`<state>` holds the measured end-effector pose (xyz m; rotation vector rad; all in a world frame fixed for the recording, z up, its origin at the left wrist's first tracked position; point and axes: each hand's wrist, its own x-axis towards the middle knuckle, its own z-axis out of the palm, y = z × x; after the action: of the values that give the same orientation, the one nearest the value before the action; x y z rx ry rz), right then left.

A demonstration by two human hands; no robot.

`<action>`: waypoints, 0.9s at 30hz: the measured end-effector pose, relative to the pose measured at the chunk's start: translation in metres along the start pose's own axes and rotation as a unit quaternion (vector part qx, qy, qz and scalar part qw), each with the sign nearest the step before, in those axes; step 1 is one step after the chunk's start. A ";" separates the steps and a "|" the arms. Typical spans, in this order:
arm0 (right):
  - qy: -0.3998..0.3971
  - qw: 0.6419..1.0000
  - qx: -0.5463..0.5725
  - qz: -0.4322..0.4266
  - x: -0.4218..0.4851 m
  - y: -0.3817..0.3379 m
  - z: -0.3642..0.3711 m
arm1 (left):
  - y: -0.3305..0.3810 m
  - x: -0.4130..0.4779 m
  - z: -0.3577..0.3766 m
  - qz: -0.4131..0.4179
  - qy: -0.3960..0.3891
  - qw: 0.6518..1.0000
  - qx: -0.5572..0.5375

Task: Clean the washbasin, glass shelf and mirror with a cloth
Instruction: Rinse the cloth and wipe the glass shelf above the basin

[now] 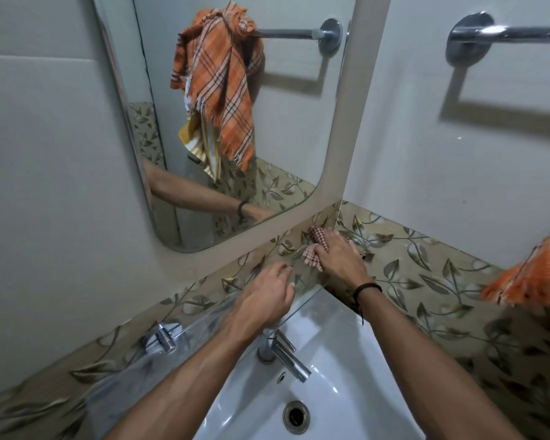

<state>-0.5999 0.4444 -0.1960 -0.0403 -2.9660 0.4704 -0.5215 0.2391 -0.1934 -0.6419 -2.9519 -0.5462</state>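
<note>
A white washbasin (340, 395) fills the bottom centre, with a chrome tap (286, 354) at its back. A clear glass shelf (197, 328) runs along the wall above it. My right hand (337, 254) presses a red checked cloth (313, 246) onto the far right end of the shelf, in the wall corner. My left hand (264, 295) rests on the shelf just left of it, fingers spread, holding nothing. The mirror (235, 122) hangs above and reflects my arm and an orange towel.
A chrome shelf bracket (162, 338) holds the glass at the left. A chrome towel rail (502, 34) is fixed to the right wall, with an orange plaid towel (534, 281) hanging at the right edge. Leaf-patterned tiles (426, 281) line the wall behind the basin.
</note>
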 end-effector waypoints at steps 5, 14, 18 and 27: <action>0.004 0.999 0.010 0.044 0.009 -0.009 0.000 | 0.001 -0.007 -0.008 0.010 0.057 0.998 -0.017; -0.016 0.995 -0.010 -0.093 -0.031 -0.017 -0.001 | -0.016 -0.045 -0.034 -0.026 0.042 0.999 -0.020; 0.048 0.996 0.010 -0.077 -0.045 -0.043 0.010 | -0.029 -0.079 -0.037 -0.035 0.038 0.998 -0.026; -0.008 0.991 -0.013 -0.133 -0.050 -0.033 0.009 | -0.037 -0.098 -0.037 -0.032 0.031 0.998 -0.037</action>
<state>-0.5522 0.4076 -0.2009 0.3531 -2.9319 0.3968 -0.4475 0.1561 -0.1852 -0.5270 -2.9150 -0.6716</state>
